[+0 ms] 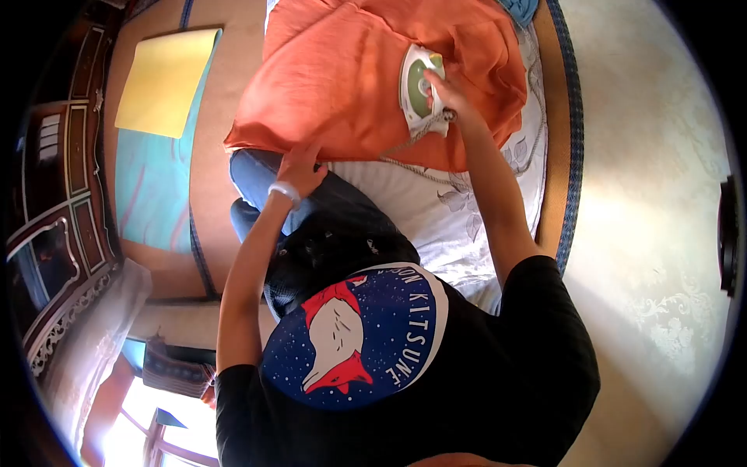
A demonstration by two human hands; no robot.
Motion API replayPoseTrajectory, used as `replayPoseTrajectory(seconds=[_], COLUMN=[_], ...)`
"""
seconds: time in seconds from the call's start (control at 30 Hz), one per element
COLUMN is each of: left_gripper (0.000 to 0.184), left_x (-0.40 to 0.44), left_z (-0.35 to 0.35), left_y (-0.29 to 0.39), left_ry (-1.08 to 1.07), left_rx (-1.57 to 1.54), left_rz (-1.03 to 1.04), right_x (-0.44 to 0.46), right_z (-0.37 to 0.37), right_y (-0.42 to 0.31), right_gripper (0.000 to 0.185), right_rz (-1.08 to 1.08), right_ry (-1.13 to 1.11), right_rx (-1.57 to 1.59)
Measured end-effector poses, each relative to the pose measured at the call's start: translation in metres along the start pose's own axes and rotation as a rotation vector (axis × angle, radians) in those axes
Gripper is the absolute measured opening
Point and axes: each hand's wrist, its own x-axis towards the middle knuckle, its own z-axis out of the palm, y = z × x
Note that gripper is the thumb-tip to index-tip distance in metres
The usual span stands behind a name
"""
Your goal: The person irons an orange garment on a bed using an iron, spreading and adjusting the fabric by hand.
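An orange cloth lies spread over a white sheet with a leaf pattern. My right hand is wrapped round the handle of a white and green iron, which rests on the right part of the cloth. From the iron a braided cord runs down over the sheet. At the cloth's near edge, beside my knee, lies my left hand; its fingers touch the edge, but whether they pinch it is unclear.
A yellow and turquoise mat lies at the left. Dark carved furniture stands beyond it. A blue cloth sits at the top right. The pale wall is at the right, past a dark woven border.
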Motion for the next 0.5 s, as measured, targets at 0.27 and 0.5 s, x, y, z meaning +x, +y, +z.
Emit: replayPoseTrajectory(seconds=[0.27,0.5], left_gripper=[0.047,0.039], left_x=[0.000,0.011], left_z=[0.014,0.011], left_y=[-0.010,-0.017], left_ry=[0.111,0.222], left_rx=[0.200,0.232], left_rz=[-0.013,-0.090], right_x=[0.011,-0.070], right_z=[-0.009,-0.008], right_y=[0.008,0.041], right_gripper=[0.032,0.028], right_rz=[0.070,-0.095], right_ry=[-0.018,-0.016], right_rx=[0.003,-0.071])
